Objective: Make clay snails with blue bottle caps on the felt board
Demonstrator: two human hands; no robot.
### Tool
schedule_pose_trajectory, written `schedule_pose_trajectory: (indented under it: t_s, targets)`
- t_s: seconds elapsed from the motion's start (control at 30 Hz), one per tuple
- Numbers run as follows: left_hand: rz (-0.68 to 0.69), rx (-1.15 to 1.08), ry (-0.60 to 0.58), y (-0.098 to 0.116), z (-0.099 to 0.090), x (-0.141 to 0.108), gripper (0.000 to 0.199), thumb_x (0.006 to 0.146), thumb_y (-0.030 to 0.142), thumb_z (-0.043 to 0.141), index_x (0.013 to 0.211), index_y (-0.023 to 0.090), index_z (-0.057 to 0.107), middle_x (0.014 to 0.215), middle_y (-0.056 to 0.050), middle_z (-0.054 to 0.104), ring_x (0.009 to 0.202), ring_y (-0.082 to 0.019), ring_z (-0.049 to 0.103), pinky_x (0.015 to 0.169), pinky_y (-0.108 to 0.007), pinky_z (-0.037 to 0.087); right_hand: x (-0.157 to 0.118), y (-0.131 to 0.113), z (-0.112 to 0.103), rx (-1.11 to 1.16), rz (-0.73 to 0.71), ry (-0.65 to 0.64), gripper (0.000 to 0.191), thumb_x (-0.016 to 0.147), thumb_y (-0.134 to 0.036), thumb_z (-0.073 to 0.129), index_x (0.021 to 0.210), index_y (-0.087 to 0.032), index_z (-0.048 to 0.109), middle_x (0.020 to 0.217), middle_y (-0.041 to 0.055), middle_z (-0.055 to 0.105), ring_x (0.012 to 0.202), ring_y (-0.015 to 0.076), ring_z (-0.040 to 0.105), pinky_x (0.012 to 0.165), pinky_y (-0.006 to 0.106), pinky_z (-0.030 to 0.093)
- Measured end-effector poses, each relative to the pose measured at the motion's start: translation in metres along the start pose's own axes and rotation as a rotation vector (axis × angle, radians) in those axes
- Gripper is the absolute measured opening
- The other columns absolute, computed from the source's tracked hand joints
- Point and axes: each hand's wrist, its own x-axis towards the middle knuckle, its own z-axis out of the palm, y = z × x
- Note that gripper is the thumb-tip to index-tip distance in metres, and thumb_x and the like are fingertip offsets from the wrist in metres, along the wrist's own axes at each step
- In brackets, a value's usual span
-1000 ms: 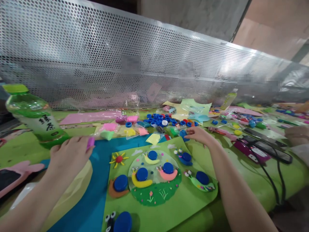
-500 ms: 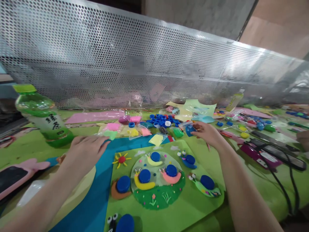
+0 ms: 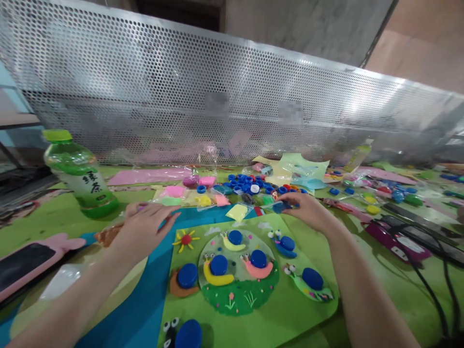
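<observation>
My right hand (image 3: 307, 210) pinches a small clear bag of blue clay (image 3: 280, 207) just beyond the picture's far right corner. Fingers loosely spread, my left hand (image 3: 149, 223) hovers empty near the bagged light green clay (image 3: 171, 201). Between my forearms lies a green sheet (image 3: 286, 314) with clay snails whose shells are blue bottle caps. A yellow snail (image 3: 217, 277) and a pink snail (image 3: 261, 268) sit on its round middle scene. At the upper left corner is a red and yellow clay sun (image 3: 186, 239). Bagged pale yellow clay (image 3: 238, 211) rests just past the sheet.
Loose blue bottle caps (image 3: 242, 182) are heaped at the back. A green tea bottle (image 3: 85, 179) stands at left, above a pink-cased phone (image 3: 27, 263). On the right lie a purple device (image 3: 395, 240) and black cables (image 3: 424, 275). A perforated metal panel (image 3: 163, 96) closes the back.
My right hand has drawn the bag of blue clay slightly nearer and to the left. My left hand's fingers have spread a little. The camera view has shifted slightly.
</observation>
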Motion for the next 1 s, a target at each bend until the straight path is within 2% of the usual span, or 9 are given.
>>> schedule_pose_trajectory:
  t_s: [0.1, 0.3, 0.47, 0.57, 0.67, 0.8, 0.9, 1.0]
  targets:
    - [0.057, -0.031, -0.006, 0.011, -0.001, -0.001, 0.034, 0.089, 0.038, 0.032, 0.103, 0.02, 0.057, 0.1, -0.006, 0.066, 0.094, -0.02, 0.059, 0.082, -0.033, 0.043, -0.004, -0.007, 0.001, 0.056, -0.044, -0.02, 0.022, 0.068, -0.017, 0.062, 0.09, -0.018, 0.065, 0.094, 0.0033, 0.065, 0.09, 0.0202, 0.059, 0.081, 0.031, 0.044]
    - [0.106, -0.083, 0.054, 0.026, 0.004, -0.001, 0.033, 0.09, 0.035, 0.03, 0.1, 0.02, 0.058, 0.095, -0.006, 0.068, 0.089, -0.02, 0.061, 0.084, -0.038, 0.042, -0.012, -0.02, 0.001, 0.307, -0.11, -0.091, 0.021, 0.066, -0.024, 0.065, 0.086, -0.02, 0.067, 0.09, 0.0036, 0.065, 0.082, 0.0183, 0.06, 0.071, 0.029, 0.048]
    - [0.117, -0.103, 0.063, 0.032, 0.003, -0.001, 0.029, 0.087, 0.034, 0.033, 0.097, 0.023, 0.059, 0.094, -0.003, 0.068, 0.09, -0.018, 0.061, 0.084, -0.034, 0.044, -0.018, -0.031, -0.001, 0.341, -0.119, -0.147, 0.02, 0.065, -0.015, 0.059, 0.082, -0.019, 0.068, 0.09, 0.004, 0.065, 0.08, 0.0162, 0.061, 0.07, 0.027, 0.048]
    - [0.009, -0.08, 0.072, 0.024, 0.003, 0.0, 0.029, 0.086, 0.032, 0.034, 0.099, 0.021, 0.057, 0.095, -0.006, 0.068, 0.093, -0.021, 0.061, 0.08, -0.034, 0.046, -0.016, -0.024, 0.0, 0.22, -0.073, -0.17, 0.019, 0.067, -0.02, 0.062, 0.085, -0.017, 0.066, 0.091, 0.0046, 0.066, 0.085, 0.0184, 0.061, 0.077, 0.029, 0.047]
    - [-0.123, -0.055, 0.048, 0.011, 0.006, 0.001, 0.026, 0.085, 0.028, 0.036, 0.098, 0.019, 0.056, 0.092, -0.007, 0.068, 0.089, -0.022, 0.063, 0.078, -0.035, 0.047, -0.009, -0.009, 0.003, 0.032, 0.061, -0.133, 0.023, 0.07, -0.021, 0.062, 0.092, -0.015, 0.063, 0.1, 0.0084, 0.064, 0.093, 0.0225, 0.059, 0.083, 0.033, 0.045]
    - [-0.204, -0.035, -0.008, -0.001, 0.007, 0.003, 0.023, 0.083, 0.024, 0.039, 0.097, 0.019, 0.057, 0.091, -0.004, 0.07, 0.087, -0.019, 0.064, 0.08, -0.031, 0.046, -0.003, 0.006, 0.004, -0.036, 0.179, -0.05, 0.03, 0.08, -0.023, 0.05, 0.108, -0.012, 0.055, 0.116, 0.0148, 0.056, 0.103, 0.0245, 0.056, 0.07, 0.029, 0.049]
    - [-0.264, 0.013, 0.001, -0.012, -0.001, 0.004, 0.025, 0.084, 0.025, 0.039, 0.1, 0.018, 0.057, 0.094, -0.006, 0.069, 0.089, -0.02, 0.063, 0.082, -0.033, 0.044, -0.003, 0.012, -0.001, -0.067, 0.249, -0.04, 0.03, 0.082, -0.022, 0.046, 0.109, -0.011, 0.052, 0.107, 0.0151, 0.061, 0.091, 0.0217, 0.061, 0.059, 0.025, 0.048]
    - [-0.321, 0.067, 0.031, -0.03, -0.016, 0.004, 0.031, 0.085, 0.03, 0.036, 0.105, 0.015, 0.055, 0.095, -0.009, 0.068, 0.084, -0.024, 0.064, 0.077, -0.038, 0.045, -0.005, 0.018, -0.004, -0.119, 0.283, -0.084, 0.02, 0.075, -0.015, 0.051, 0.094, -0.013, 0.059, 0.096, 0.0116, 0.066, 0.078, 0.0193, 0.064, 0.055, 0.023, 0.047]
